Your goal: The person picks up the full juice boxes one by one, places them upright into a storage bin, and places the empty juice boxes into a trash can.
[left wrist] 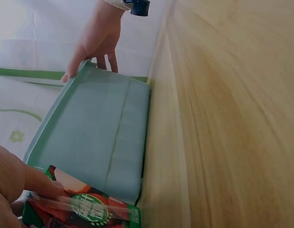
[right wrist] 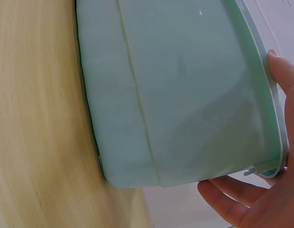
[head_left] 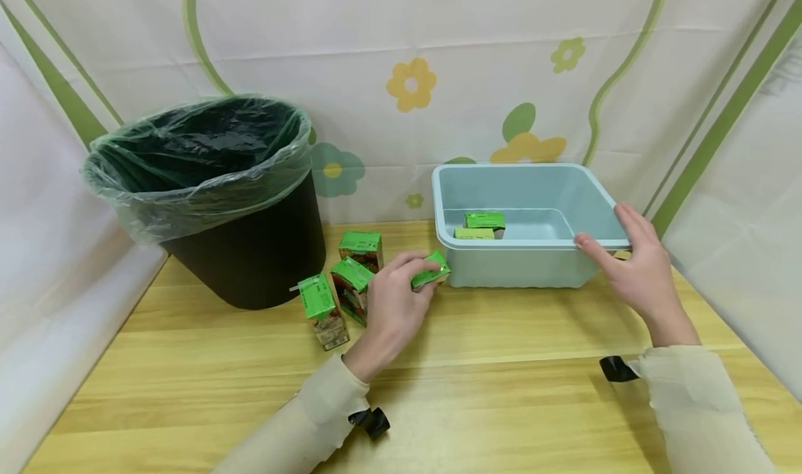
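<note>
My left hand (head_left: 396, 300) pinches a small green-topped juice box (head_left: 432, 271) beside the left end of a light blue plastic bin (head_left: 520, 269). In the left wrist view that juice box (left wrist: 92, 209) shows red and green printing with fruit pictures, close to the bin's wall. My right hand (head_left: 645, 272) grips the bin's right front corner. In the right wrist view its thumb (right wrist: 282, 69) lies at the rim, with other fingers (right wrist: 227, 194) against the end wall. Two juice boxes (head_left: 484, 220) lie inside the bin at its left.
Several more juice boxes (head_left: 322, 310) stand together on the wooden table (head_left: 501, 390), left of my left hand; one has a straw sticking out. Behind them at the left stands a black trash can (head_left: 263, 251) lined with a green bag (head_left: 200, 195). A flowered curtain (head_left: 376, 14) hangs behind everything.
</note>
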{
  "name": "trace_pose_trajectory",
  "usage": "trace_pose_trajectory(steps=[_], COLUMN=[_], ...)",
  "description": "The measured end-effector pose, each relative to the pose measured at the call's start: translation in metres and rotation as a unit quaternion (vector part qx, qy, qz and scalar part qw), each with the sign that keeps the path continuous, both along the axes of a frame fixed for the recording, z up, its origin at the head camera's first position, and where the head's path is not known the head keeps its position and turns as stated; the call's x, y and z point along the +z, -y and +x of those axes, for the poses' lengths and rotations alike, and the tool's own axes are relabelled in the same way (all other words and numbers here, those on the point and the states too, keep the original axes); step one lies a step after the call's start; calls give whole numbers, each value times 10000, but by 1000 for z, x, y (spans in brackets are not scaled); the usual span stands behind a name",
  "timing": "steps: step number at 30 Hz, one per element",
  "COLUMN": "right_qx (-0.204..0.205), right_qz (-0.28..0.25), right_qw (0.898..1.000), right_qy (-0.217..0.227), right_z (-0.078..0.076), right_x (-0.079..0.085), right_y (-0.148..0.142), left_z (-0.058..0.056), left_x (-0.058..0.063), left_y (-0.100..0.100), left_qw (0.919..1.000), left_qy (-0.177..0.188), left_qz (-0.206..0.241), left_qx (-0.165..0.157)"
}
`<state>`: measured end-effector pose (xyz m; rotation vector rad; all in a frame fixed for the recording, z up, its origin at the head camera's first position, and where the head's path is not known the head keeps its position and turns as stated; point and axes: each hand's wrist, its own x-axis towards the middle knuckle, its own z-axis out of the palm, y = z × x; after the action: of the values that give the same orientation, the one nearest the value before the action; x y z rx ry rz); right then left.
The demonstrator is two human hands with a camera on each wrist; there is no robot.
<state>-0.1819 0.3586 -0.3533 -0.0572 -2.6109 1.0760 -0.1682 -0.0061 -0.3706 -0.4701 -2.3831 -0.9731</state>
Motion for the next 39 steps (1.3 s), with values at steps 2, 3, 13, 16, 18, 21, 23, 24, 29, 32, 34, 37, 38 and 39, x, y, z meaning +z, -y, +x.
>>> trace_pose_trajectory(steps=[2,3,13,16,18,21,23,24,29,32,34,37,38,39], right_qx=[1,3,-23,-16,-16,-24,-30,-33,-13,-8,-20,-55,-74,-93], right_qz=[-7,-6,25,18,15,19,26,33,49,29,14,-11,-10,-8], right_qw=[10000,10000,10000,10000,10000,10000,10000,10000,10000,10000,10000,10000,10000,10000], right_qy=[3,8,-30,-16,-14,-28,-44,-51,-51,-37,-26,7,14,22], right_z=[0,0,0,0,0,0,0,0,-1,-1,-1,-1,-1,-1], right_x=[0,0,0,0,0,0,0,0,0,1,1,0,0,0], right_y=[0,0,0,0,0,0,0,0,2,3,2,2,1,0], left_z=[0,0,6,9,10,11,11,11,10,9,8,8,8,8], left_x=[-2,-2,12,18,24,32,38,41,56,64,69,74,76,78], left_y=[1,1,9,14,17,21,23,23,27,27,27,27,26,26], left_qw=[9998,9994,9925,9898,9874,9840,9818,9808,9764,9756,9759,9753,9750,9743], left_qy=[-69,-98,-467,-611,-691,-786,-864,-898,-1072,-1103,-1098,-1091,-1085,-1082], left_qz=[199,306,1082,1247,1380,1558,1662,1706,1866,1896,1881,1912,1934,1967], left_qx=[-67,-97,-329,-331,-358,-355,-309,-281,-155,-126,-112,-151,-170,-195])
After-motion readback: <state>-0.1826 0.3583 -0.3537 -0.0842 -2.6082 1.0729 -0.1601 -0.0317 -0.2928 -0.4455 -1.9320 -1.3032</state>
